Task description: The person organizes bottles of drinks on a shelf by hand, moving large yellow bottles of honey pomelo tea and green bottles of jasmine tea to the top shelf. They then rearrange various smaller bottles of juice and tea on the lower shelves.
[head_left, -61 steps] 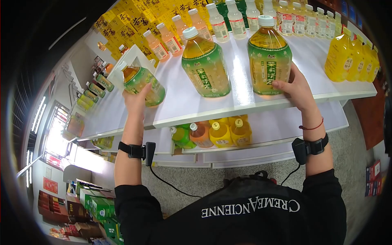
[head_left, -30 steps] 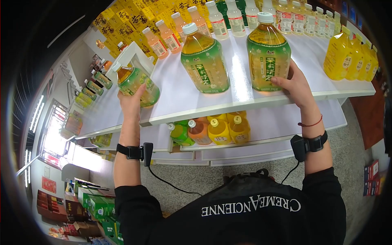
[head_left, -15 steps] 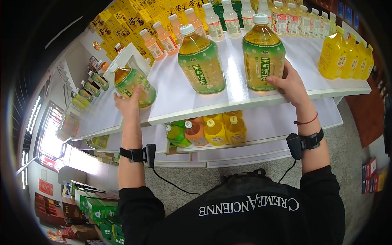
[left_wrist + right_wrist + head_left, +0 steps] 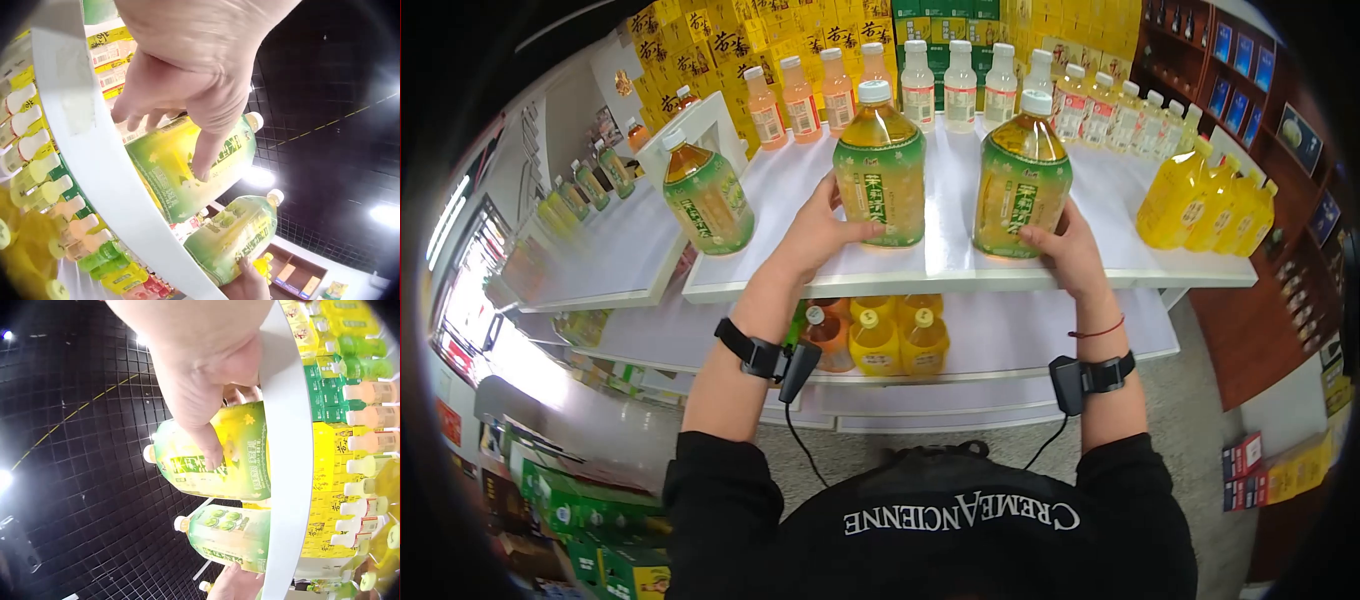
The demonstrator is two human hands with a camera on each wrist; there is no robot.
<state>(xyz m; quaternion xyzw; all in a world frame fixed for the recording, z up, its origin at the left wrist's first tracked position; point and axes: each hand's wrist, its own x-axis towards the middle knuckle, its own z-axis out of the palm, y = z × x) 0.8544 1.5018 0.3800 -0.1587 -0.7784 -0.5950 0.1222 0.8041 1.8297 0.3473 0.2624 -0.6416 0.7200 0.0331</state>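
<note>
Three large green-labelled bottles of jasmine tea with white caps stand near the front edge of the white shelf [image 4: 945, 268]. My left hand [image 4: 812, 235] holds the middle bottle [image 4: 892, 185] low on its left side, thumb across the front label and fingers going behind. The right bottle [image 4: 1012, 185] is held by my right hand [image 4: 1077, 252] at its lower right, the thumb [image 4: 209, 444] over the label. Apart from both hands, the left bottle [image 4: 705, 205] stands upright at the shelf's left end.
Small peach-coloured bottles [image 4: 803, 105] and clear bottles [image 4: 960, 90] line the back of the shelf. Yellow jugs [image 4: 1172, 200] form a row at the right end. More drinks [image 4: 875, 345] stand on the lower shelf, and a white divider [image 4: 718, 130] rises at the back left.
My left hand has let go of the left bottle, which now stands at the shelf's left end, and moved right to the middle bottle. My right hand stays on the right bottle. The head view has shifted.
</note>
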